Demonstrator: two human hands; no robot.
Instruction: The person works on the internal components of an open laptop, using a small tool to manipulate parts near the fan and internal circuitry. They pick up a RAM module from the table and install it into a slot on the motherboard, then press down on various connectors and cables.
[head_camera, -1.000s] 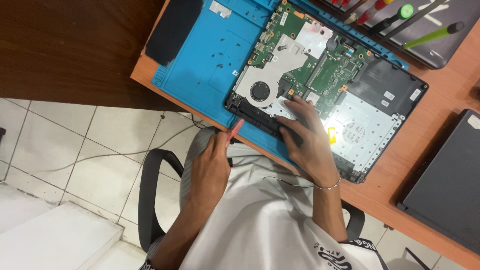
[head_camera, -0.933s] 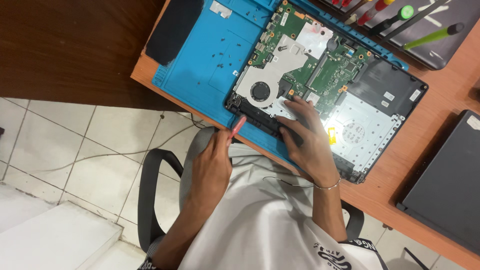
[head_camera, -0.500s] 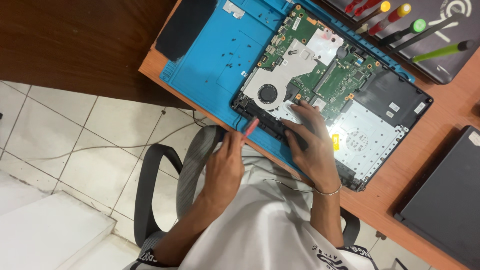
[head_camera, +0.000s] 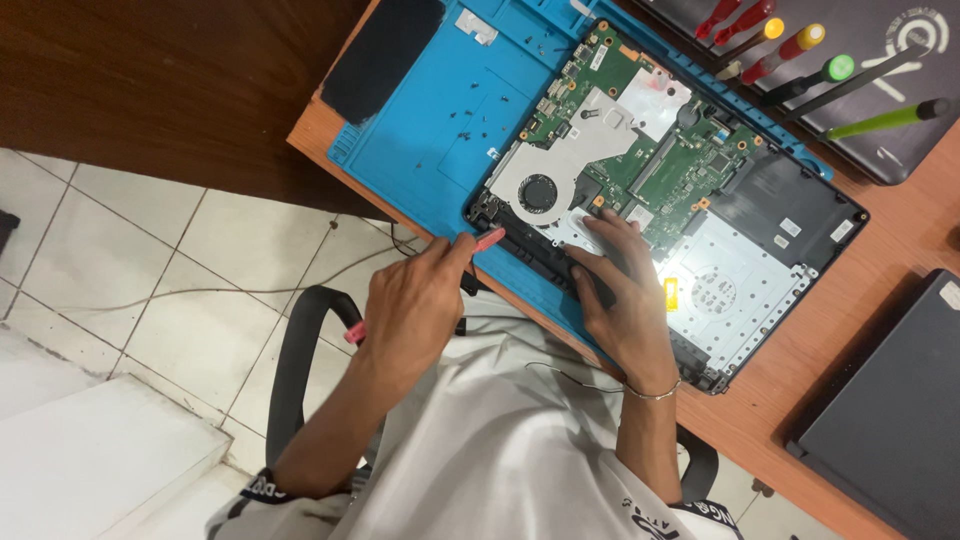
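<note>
Orange wooden desk (head_camera: 800, 400), blue ribbed mat (head_camera: 440, 110); left hand (head_camera: 415, 305) pinching slim red plastic pry tool (head_camera: 487, 238), right hand (head_camera: 625, 295) spread flat on opened black laptop chassis (head_camera: 760, 200).

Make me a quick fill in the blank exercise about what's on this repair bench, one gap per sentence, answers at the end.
1. The opened laptop lies on a mat coloured ____.
2. The left hand holds a slim pry tool coloured ____.
3. The right hand rests on the laptop's ____ edge, nearest the person.
4. The round cooling fan sits beside the ____ circuit board.

Answers: blue; red; front; green
</note>
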